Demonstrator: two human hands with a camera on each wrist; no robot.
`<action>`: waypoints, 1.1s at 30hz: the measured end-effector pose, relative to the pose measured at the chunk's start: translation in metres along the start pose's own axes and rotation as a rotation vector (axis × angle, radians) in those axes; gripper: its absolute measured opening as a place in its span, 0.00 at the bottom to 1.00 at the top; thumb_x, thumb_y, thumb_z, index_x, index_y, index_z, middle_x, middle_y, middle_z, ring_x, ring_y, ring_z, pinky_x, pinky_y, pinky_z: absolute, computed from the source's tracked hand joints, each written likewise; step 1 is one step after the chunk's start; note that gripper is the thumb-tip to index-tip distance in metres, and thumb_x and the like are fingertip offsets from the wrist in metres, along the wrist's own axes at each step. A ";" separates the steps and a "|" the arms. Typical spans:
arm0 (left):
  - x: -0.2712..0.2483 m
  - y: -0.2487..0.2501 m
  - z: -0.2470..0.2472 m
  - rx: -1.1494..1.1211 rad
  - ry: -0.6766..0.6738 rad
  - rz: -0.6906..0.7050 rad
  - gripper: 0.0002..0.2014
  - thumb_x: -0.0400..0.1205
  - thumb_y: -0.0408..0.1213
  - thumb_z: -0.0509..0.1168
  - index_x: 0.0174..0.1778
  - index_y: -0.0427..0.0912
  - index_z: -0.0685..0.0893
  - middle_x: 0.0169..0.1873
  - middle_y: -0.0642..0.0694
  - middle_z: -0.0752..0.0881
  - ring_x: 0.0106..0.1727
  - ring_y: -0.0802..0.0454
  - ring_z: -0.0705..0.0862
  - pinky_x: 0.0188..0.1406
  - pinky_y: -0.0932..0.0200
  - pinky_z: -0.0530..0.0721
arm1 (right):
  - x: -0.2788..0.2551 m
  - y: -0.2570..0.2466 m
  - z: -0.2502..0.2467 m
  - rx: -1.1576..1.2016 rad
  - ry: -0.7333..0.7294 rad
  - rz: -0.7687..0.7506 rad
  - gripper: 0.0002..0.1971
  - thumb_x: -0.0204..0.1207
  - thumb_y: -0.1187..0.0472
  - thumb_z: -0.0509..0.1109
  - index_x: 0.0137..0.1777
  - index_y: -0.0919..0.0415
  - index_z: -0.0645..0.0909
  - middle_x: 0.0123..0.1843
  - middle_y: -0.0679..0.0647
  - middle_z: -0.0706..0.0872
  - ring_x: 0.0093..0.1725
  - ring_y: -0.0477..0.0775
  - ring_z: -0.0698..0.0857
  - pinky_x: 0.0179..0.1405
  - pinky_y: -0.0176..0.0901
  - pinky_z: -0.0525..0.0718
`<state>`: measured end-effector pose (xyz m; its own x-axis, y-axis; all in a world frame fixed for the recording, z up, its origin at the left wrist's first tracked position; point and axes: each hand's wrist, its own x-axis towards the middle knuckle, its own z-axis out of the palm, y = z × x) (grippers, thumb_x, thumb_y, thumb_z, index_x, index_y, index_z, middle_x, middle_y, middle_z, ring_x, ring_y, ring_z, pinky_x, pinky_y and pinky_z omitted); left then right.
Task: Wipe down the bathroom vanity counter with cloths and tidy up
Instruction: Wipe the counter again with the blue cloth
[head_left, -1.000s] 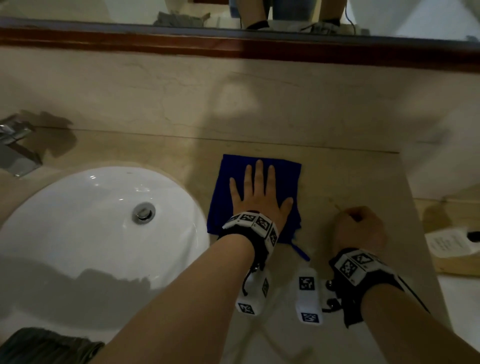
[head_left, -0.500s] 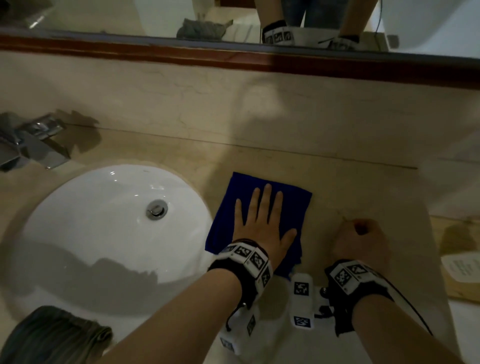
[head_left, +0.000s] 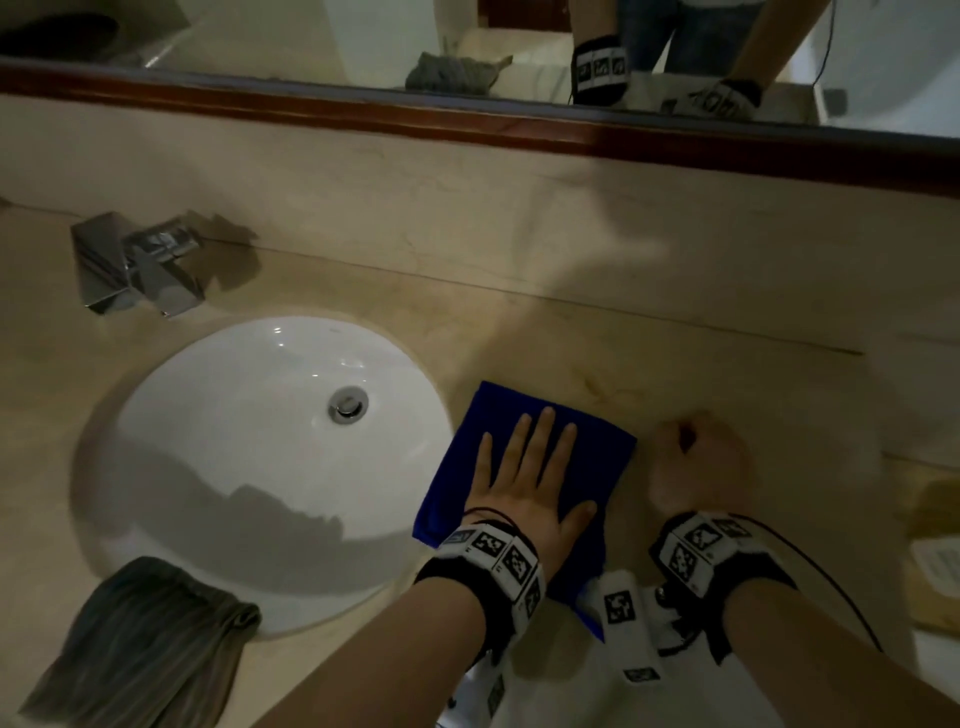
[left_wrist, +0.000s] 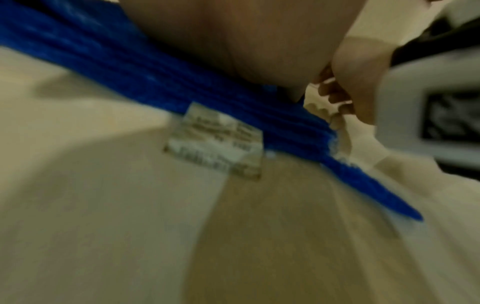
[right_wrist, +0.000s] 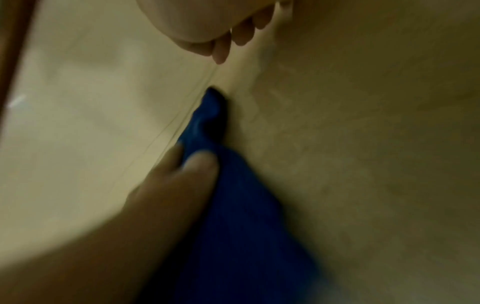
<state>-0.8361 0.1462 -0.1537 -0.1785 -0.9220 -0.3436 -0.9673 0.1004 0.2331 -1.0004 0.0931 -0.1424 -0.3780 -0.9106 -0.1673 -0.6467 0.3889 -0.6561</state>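
Note:
A folded blue cloth (head_left: 605, 457) lies on the beige stone counter (head_left: 701, 374) just right of the sink. My left hand (head_left: 530, 467) presses flat on it with straight, spread fingers. In the left wrist view the palm (left_wrist: 233, 41) covers the cloth (left_wrist: 155, 82), and a white label (left_wrist: 215, 142) sticks out from its edge. My right hand (head_left: 696, 467) rests on the counter as a fist, just right of the cloth, with nothing seen in it. The right wrist view shows its curled fingers (right_wrist: 241, 35) and the left fingertips (right_wrist: 182, 174) on the cloth (right_wrist: 233, 216).
A white oval sink (head_left: 171, 415) fills the left of the counter, with a chrome faucet (head_left: 135, 265) behind it. A grey towel (head_left: 140, 644) hangs over the front edge at the left. A wood-framed mirror (head_left: 467, 119) runs above the backsplash. A printed card (head_left: 935, 561) lies far right.
My left hand has slid the blue cloth away from the backsplash toward the front edge. The right fist has stayed about where it was. My head has tilted up.

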 end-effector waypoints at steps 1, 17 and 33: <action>0.005 -0.003 -0.003 0.018 -0.013 0.000 0.37 0.81 0.66 0.37 0.79 0.58 0.26 0.78 0.56 0.22 0.80 0.54 0.25 0.79 0.40 0.28 | -0.001 -0.007 0.007 0.020 -0.020 -0.046 0.17 0.83 0.56 0.58 0.31 0.58 0.69 0.31 0.53 0.76 0.30 0.51 0.75 0.28 0.40 0.68; 0.104 -0.067 -0.051 0.047 -0.022 0.012 0.38 0.83 0.66 0.40 0.82 0.55 0.30 0.81 0.52 0.27 0.82 0.50 0.29 0.76 0.40 0.26 | 0.001 -0.031 0.054 -0.113 0.196 0.089 0.25 0.84 0.51 0.53 0.29 0.66 0.75 0.27 0.53 0.79 0.26 0.49 0.76 0.24 0.37 0.67; 0.126 -0.080 -0.056 0.062 0.042 0.069 0.38 0.83 0.66 0.39 0.83 0.51 0.31 0.82 0.49 0.29 0.83 0.47 0.30 0.78 0.36 0.29 | -0.003 -0.052 0.053 -0.164 0.155 0.210 0.23 0.82 0.49 0.53 0.31 0.62 0.77 0.28 0.56 0.81 0.28 0.56 0.80 0.30 0.43 0.75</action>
<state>-0.7714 0.0009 -0.1643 -0.2387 -0.9268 -0.2899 -0.9625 0.1861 0.1976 -0.9310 0.0680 -0.1469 -0.6032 -0.7806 -0.1637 -0.6375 0.5952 -0.4892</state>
